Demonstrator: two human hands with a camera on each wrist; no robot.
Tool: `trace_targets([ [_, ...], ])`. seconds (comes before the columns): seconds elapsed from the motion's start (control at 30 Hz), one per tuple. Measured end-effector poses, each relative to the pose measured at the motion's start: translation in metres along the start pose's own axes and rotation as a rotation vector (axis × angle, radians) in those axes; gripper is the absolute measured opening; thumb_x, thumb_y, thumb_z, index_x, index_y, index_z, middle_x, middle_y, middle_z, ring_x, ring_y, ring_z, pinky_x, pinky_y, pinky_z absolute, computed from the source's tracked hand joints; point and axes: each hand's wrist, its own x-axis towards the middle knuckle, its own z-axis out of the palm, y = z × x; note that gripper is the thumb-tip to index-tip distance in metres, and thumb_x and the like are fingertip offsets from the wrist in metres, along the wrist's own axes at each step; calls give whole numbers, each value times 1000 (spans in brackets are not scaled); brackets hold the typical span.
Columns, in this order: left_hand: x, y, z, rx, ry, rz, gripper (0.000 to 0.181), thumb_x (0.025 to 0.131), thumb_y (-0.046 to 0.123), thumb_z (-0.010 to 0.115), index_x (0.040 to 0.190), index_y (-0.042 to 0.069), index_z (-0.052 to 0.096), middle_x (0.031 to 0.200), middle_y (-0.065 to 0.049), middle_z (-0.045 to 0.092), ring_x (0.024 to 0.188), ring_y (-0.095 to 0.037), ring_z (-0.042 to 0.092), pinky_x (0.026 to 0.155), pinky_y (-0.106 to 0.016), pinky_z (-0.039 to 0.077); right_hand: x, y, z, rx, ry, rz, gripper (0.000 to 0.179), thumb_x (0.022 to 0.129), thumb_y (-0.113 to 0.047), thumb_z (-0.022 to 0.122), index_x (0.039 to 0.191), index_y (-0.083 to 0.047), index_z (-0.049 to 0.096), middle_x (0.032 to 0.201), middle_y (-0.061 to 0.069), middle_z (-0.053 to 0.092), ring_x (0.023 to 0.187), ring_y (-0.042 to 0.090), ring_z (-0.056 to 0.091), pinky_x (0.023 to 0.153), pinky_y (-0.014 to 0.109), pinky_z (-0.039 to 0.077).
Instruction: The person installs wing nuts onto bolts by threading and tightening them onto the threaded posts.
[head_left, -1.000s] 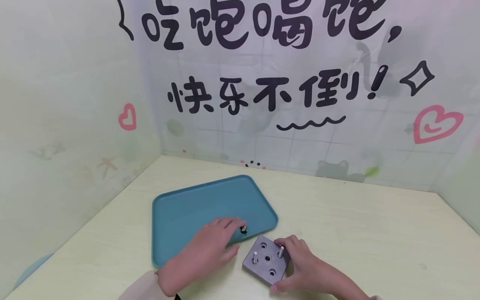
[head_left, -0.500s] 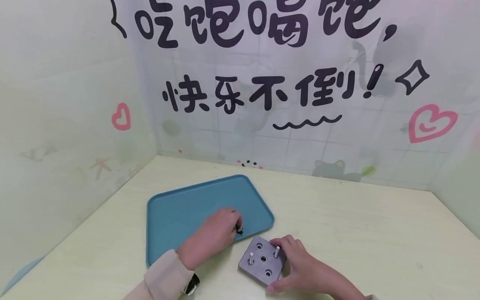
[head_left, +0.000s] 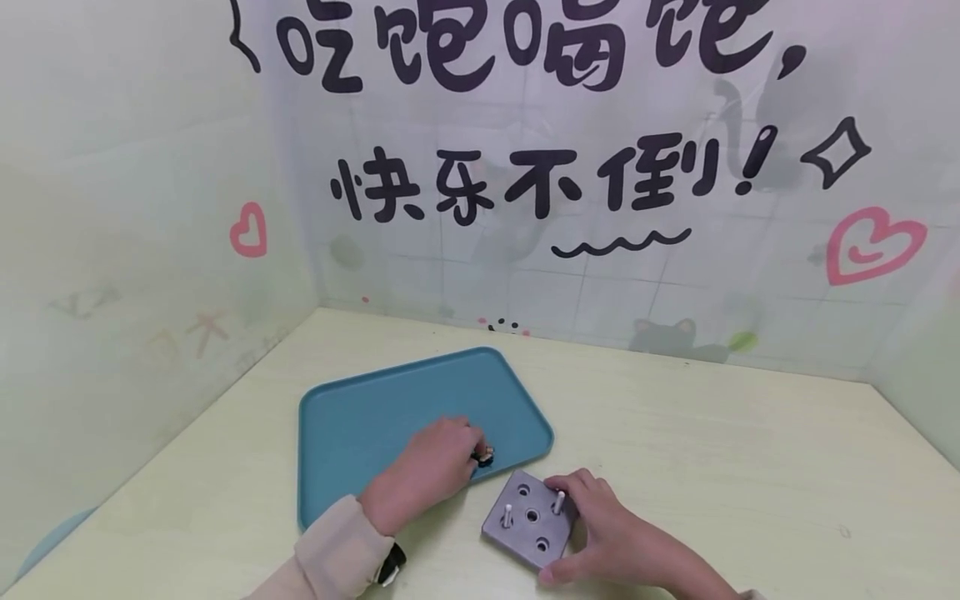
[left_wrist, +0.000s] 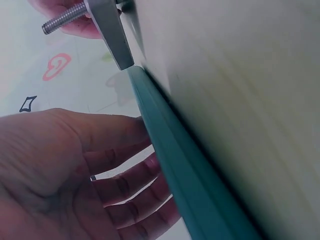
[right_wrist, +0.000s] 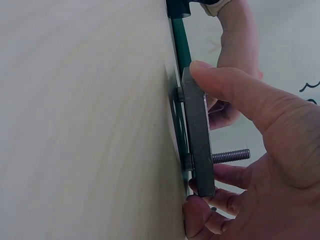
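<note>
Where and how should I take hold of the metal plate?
Grip the plate by its edges, probably best from the right, as the right hand does, thumb opposite fingers. It is a flat block, and two bolts stick up from its top, so coming straight down looks awkward.

A pale, wood-grained desk (head_left: 720,454) runs back to a whitish printed backdrop (head_left: 780,287) on the far side. Large black Chinese characters (head_left: 542,185) cross it in two lines, the lower ending in an exclamation mark (head_left: 756,160). Beneath runs a black wavy line (head_left: 622,245); to the right sit a four-pointed star outline (head_left: 835,153) and a pink smiling heart (head_left: 870,252). Lower down, a grey cat silhouette (head_left: 663,337) adjoins a green leaf (head_left: 743,341). The left wall (head_left: 135,200) carries a smaller pink heart outline (head_left: 259,232). At the near left, a curved blue shape (head_left: 56,538) borders the desk.
</note>
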Motion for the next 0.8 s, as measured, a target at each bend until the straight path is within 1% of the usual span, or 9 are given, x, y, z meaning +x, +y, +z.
trace_targets([
  [0.23, 0, 1, 2, -8, -25, -20, 4, 80, 10, 69, 83, 8, 69, 79, -1, 61, 74, -16, 57, 65, -29, 49, 0, 0, -1, 5, 0, -2, 84, 65, -46, 80, 129, -6, 43, 112, -1, 43, 102, 15, 36, 84, 27, 38],
  [0.43, 0, 2, 3, -43, -42, -45, 4, 81, 10, 69, 82, 7, 67, 78, -1, 61, 72, -15, 57, 63, -26, 48, 0, 0, 0, 17, -4, 4, 84, 66, -46, 80, 130, -7, 43, 113, -2, 43, 103, 15, 36, 85, 28, 38],
  [0.67, 0, 4, 1, -51, -25, -47, 6, 82, 10, 67, 78, 8, 64, 75, 0, 60, 67, -12, 53, 59, -25, 46, 0, 1, 0, 13, 2, -13, 84, 66, -47, 79, 130, -7, 43, 112, -2, 43, 103, 14, 36, 85, 27, 38],
  [0.8, 1, 6, -1, -41, -5, -38, 8, 83, 11, 67, 76, 9, 63, 74, 1, 59, 66, -11, 52, 57, -24, 44, -2, 2, 0, -19, 31, -50, 84, 65, -48, 79, 129, -7, 44, 111, -2, 43, 102, 14, 36, 85, 27, 39],
])
